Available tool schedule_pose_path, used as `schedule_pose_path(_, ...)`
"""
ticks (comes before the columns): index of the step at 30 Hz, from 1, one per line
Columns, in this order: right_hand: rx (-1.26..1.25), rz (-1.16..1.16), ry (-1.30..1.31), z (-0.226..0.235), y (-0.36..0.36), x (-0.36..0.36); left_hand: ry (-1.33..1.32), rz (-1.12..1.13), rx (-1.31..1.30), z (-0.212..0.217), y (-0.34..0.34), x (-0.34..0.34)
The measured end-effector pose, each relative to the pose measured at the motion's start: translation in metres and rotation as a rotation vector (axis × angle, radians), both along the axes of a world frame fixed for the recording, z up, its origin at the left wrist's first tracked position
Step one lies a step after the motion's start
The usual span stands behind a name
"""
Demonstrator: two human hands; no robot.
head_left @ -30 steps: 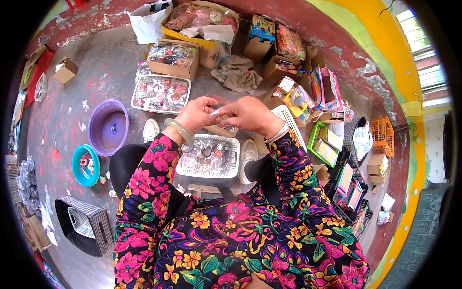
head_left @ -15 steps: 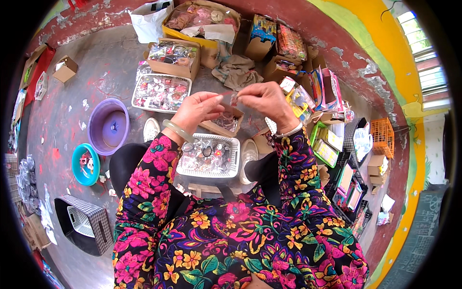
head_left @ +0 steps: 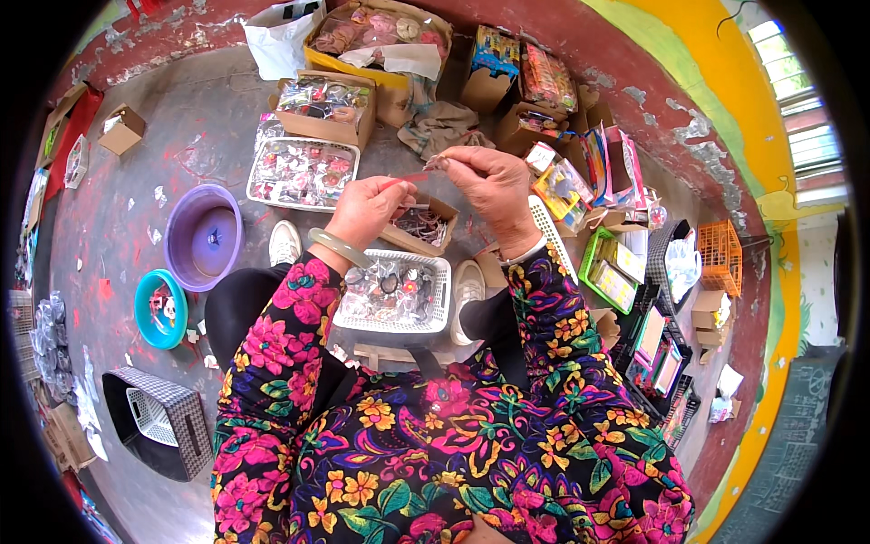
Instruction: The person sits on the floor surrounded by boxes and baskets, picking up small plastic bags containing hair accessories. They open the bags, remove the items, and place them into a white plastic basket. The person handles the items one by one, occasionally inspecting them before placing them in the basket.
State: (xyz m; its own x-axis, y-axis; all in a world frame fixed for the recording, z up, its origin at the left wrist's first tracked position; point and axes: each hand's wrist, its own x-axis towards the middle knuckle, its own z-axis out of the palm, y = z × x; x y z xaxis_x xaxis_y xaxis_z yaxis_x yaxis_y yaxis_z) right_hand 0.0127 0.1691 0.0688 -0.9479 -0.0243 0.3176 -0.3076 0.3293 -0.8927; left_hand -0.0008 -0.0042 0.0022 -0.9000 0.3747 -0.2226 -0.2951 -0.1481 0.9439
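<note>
strip (head_left: 410, 179), red, lies between left hand (head_left: 361, 213) and right hand (head_left: 497, 198), both seemingly pinching it.

Thin red strip (head_left: 412, 178) in left grip (head_left: 364, 210)

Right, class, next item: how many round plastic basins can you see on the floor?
2: a larger purple basin on the left of the picture, and a smaller teal basin just below and left of it. More could be hidden behind other things.
</note>
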Motion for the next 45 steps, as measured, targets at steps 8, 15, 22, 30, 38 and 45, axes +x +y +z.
schedule_pose_path(8, 0.227, 0.009, 0.132, -0.008, -0.014, 0.004, 0.025, 0.036, -0.023, 0.007, 0.001, 0.003)
schedule_pose_path(15, 0.304, 0.021, 0.171, -0.014, -0.013, 0.002, -0.006, 0.02, 0.082, 0.016, 0.001, 0.006)
schedule_pose_path(22, 0.491, 0.083, 0.225, -0.016, -0.01, 0.001, -0.064, -0.001, 0.211, 0.015, -0.002, 0.006)
schedule_pose_path(30, 0.714, 0.183, 0.059, -0.017, -0.008, 0.003, -0.065, -0.052, 0.171, 0.003, 0.001, 0.004)
schedule_pose_path(38, 0.186, 0.098, -0.02, -0.01, -0.008, 0.002, -0.227, -0.016, 0.204, 0.012, -0.003, 0.004)
schedule_pose_path(45, 0.216, 0.048, 0.071, -0.014, -0.009, 0.0, -0.162, -0.046, 0.265, 0.021, -0.001, 0.007)
